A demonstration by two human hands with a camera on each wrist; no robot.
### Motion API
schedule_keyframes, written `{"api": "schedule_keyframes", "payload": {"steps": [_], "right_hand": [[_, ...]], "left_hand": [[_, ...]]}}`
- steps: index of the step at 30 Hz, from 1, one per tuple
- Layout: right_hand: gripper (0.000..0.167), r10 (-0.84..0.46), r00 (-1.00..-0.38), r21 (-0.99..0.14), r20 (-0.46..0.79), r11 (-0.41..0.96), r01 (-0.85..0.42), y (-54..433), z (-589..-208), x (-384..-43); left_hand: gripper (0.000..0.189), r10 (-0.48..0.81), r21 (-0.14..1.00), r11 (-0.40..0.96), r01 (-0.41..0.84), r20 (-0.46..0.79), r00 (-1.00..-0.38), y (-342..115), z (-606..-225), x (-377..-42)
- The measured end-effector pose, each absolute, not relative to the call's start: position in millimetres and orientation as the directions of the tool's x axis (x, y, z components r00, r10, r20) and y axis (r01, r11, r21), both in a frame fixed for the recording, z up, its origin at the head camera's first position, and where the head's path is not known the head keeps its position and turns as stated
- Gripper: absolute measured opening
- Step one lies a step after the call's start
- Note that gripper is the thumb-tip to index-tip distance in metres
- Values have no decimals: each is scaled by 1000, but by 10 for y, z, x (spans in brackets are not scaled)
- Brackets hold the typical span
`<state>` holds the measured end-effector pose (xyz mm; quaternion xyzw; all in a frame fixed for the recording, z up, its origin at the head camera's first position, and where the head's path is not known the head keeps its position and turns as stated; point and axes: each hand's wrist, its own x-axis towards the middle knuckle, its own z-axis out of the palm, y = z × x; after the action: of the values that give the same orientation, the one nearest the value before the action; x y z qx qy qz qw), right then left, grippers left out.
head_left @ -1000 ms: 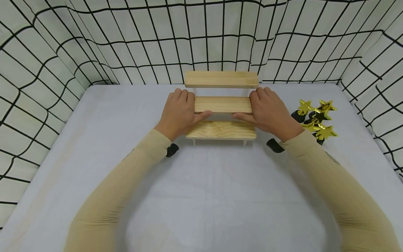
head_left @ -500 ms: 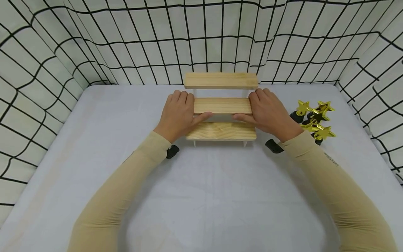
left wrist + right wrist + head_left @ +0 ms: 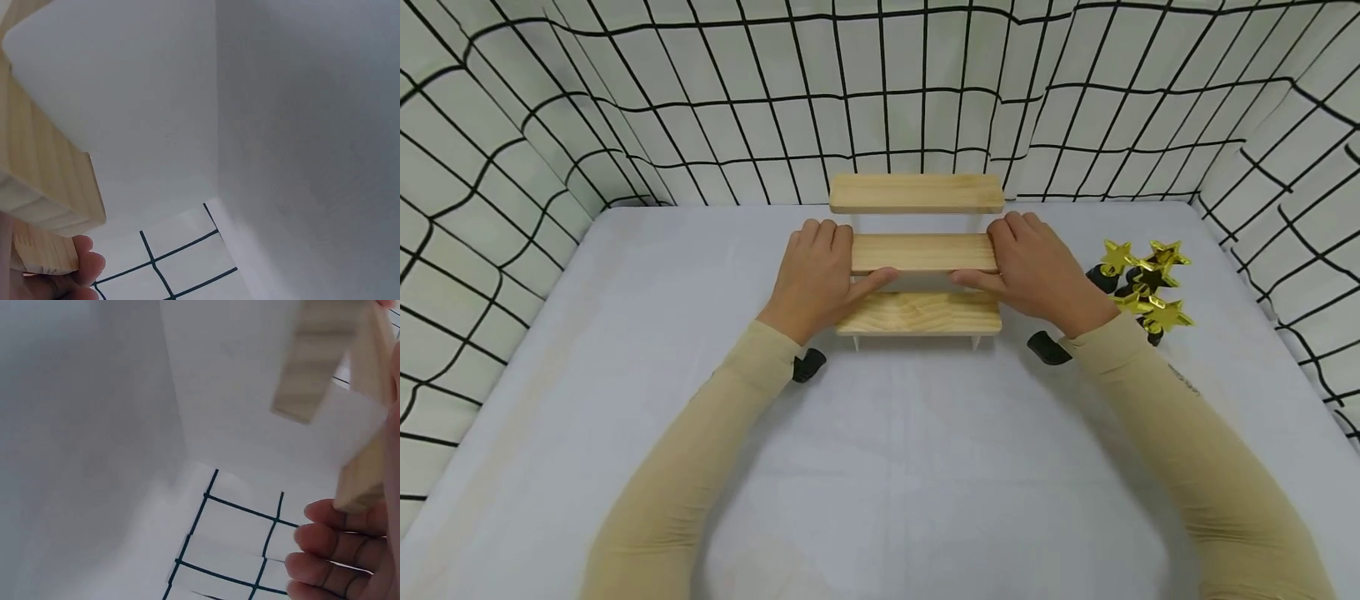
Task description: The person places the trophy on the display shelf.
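Observation:
A small three-tier display rack (image 3: 917,313), with pale wooden boards on white side panels, stands on the white table toward its back. My left hand (image 3: 814,279) grips the left end of its middle board (image 3: 922,252), thumb along the front edge. The right hand (image 3: 1034,273) holds that board's right end the same way. In the left wrist view, fingertips (image 3: 89,265) curl at a board's end beside the white side panel (image 3: 144,100). Curled fingers (image 3: 325,544) show under a board end (image 3: 362,478) in the right wrist view.
Several gold star trophies (image 3: 1152,279) with black bases lie clustered to the right of the rack, near my right forearm. Black wire grid panels (image 3: 917,92) with white behind them enclose the back and sides of the white-covered table (image 3: 887,467).
The head view has shifted slightly, so the rack, hands and trophies all appear a little further left. Both hands keep their hold on the middle board.

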<state>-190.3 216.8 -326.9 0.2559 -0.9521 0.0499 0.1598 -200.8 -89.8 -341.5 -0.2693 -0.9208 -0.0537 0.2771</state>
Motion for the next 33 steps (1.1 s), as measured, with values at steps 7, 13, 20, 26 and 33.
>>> {"api": "schedule_keyframes", "payload": {"steps": [7,13,20,26,33], "right_hand": [[72,-322,-920,-221,223,903,-369,2388,-3016,-1699],[64,-177,-929,-329,326,900,-287,2732,-2797,-1527],[46,-35,-848,-375,529,887,-271,3256,-2777,-1437],[41,254,-832,-507,493,861,-37,3662,-2817,-1417],[18,471,-835,-715,284,684,143,3975,-3000,-1404]], "left_hand": [[106,451,-30,862,506,503,-738,-941,-3441,-1954],[94,460,-23,853,521,503,-732,-944,-3436,-1953],[77,461,-43,852,522,534,-709,-932,-3404,-1994],[71,482,-53,852,521,467,-741,-947,-3337,-2004],[88,500,-19,838,545,428,-753,-987,-3365,-2007]]}}
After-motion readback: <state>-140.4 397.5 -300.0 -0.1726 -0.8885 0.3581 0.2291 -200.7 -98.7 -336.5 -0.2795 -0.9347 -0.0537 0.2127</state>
